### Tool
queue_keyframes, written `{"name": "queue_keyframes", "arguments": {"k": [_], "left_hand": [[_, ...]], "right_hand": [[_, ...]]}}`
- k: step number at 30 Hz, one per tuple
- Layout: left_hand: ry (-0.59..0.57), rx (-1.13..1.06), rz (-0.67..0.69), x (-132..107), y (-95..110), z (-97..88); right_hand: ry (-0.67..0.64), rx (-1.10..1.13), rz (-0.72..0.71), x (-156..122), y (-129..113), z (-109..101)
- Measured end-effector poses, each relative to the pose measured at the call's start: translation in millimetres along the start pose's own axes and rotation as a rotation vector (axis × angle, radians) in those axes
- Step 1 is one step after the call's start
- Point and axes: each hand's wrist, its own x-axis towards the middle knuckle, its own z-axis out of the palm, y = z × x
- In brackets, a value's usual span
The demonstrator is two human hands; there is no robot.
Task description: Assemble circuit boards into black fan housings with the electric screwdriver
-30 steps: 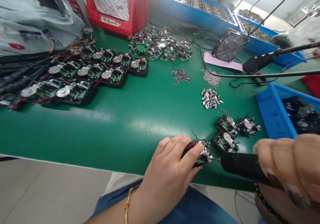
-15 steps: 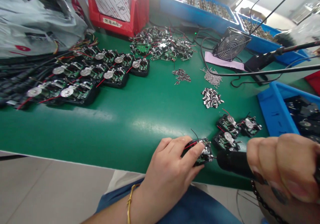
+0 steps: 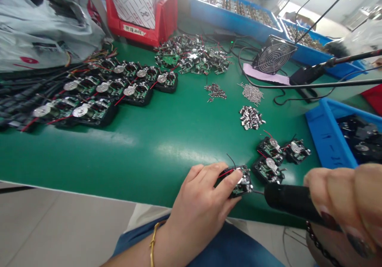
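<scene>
My left hand point(image 3: 203, 199) is closed around a black-cased circuit board assembly point(image 3: 246, 179) near the table's front edge, fingers over its top and thumb at its lower side. A red and a black wire stick out of it. In my right hand point(image 3: 343, 199) is a black electric screwdriver point(image 3: 288, 198), held almost level and pointing left. Its thin bit reaches toward the assembly's right side; whether the tip touches, I cannot tell. Close behind lie three similar assemblies point(image 3: 271, 166) with silver discs.
Small piles of screws point(image 3: 252, 94), metal parts point(image 3: 251, 117) and dark components point(image 3: 215, 91) lie mid-table. Cabled assemblies point(image 3: 92, 110) fill the left, circuit boards point(image 3: 193, 56) the back. A blue bin point(image 3: 328, 139) stands right; a red bin point(image 3: 167, 14) and small fan point(image 3: 275, 56) stand behind.
My right hand has drawn the screwdriver slightly to the right, so more of the bit shows beside the assembly. My left hand keeps its hold in nearly the same place.
</scene>
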Motion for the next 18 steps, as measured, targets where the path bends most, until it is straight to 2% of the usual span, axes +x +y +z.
{"name": "queue_keyframes", "arguments": {"k": [2,3,5,8,15,18], "left_hand": [[0.003,-0.006,-0.002,0.3,0.2,-0.3],[0.002,-0.008,-0.001,0.2,0.2,-0.4],[-0.005,-0.01,-0.001,0.0,0.0,-0.4],[-0.016,-0.005,-0.007,-0.7,-0.2,0.0],[-0.003,0.012,0.004,-1.0,-0.5,0.5],[0.005,0.026,0.015,-0.4,-1.0,0.2]], "right_hand": [[0.17,0.049,0.0,3.9,-3.2,15.3],[0.198,0.061,0.004,5.9,-4.8,21.6],[0.136,0.051,0.017,9.4,-6.9,28.5],[0.056,0.041,0.03,12.1,-6.2,27.0],[0.076,0.028,0.022,10.2,-5.1,23.2],[-0.05,0.06,0.019,10.0,-7.2,21.7]]}}
